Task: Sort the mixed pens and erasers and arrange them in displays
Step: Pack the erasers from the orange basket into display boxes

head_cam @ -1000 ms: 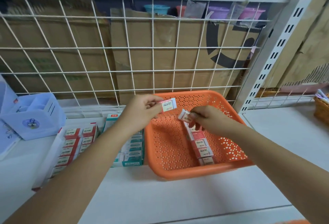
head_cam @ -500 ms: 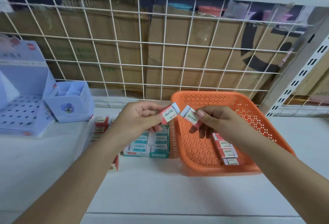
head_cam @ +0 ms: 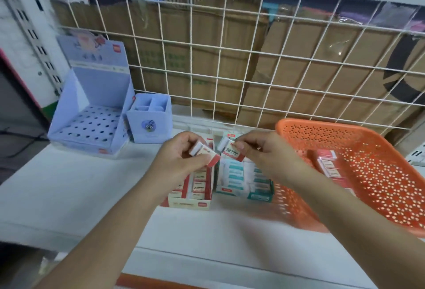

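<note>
The left hand (head_cam: 180,162) pinches a red-sleeved eraser (head_cam: 209,157), the right hand (head_cam: 261,150) pinches a 2B eraser (head_cam: 230,150), both over the red display box (head_cam: 188,202).

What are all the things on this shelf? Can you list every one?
Shelf: one, white, under everything.
Wire grid: one, white, at the back.
Cardboard boxes: several, brown, behind the wire grid.
Pen stand: one, light blue with holes, far left.
Pen holder: one, light blue, beside the pen stand.
Red box: one, red and white, holds erasers, middle.
Teal box: one, teal and white, right of the red box.
Basket: one, orange, right.
Basket erasers: a few, red and white, in a row inside the basket.
Left eraser: one, red and white, above the red box.
Right eraser: one, red and white, marked 2B.
Left hand: pinches the left eraser.
Right hand: pinches the right eraser.
</note>
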